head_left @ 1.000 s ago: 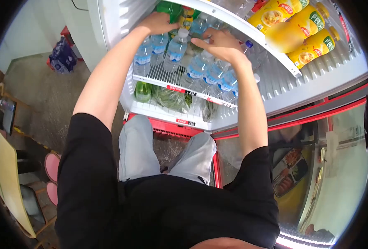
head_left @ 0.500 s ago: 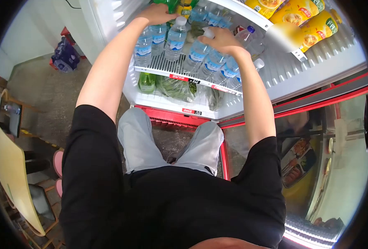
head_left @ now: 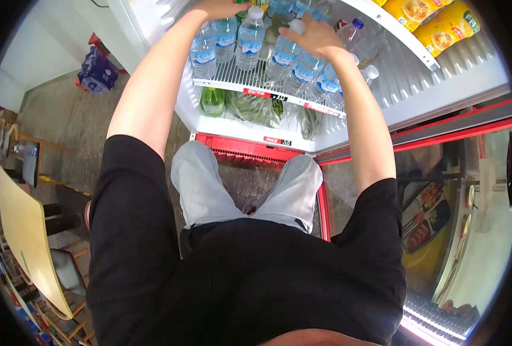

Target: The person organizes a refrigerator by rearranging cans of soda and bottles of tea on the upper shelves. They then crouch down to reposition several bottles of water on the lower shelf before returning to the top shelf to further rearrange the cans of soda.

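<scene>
My left hand (head_left: 224, 8) reaches over the upper shelf at the top edge of the view, beside a green bottle; most of its fingers are cut off. Below it stand clear water bottles with blue labels, one white-capped water bottle (head_left: 250, 39) nearest. My right hand (head_left: 316, 39) is over the right part of the same row. Its thumb lies across the neck of another water bottle (head_left: 282, 56), and its index finger points to the back, apart from the thumb. What its other fingers touch is hidden.
The wire shelf (head_left: 233, 84) holds several bottles, one with a purple cap (head_left: 357, 23). Beneath are a green bottle (head_left: 212, 102) and bagged greens (head_left: 254, 109). Yellow packages (head_left: 447, 29) lie at upper right. The open fridge door (head_left: 434, 135) is to the right, a table (head_left: 22, 230) to the left.
The view has shifted, so the fridge sits higher in it and my left hand is partly cut off. My right thumb has moved slightly further across the bottle's neck. The bottles stand as before.
</scene>
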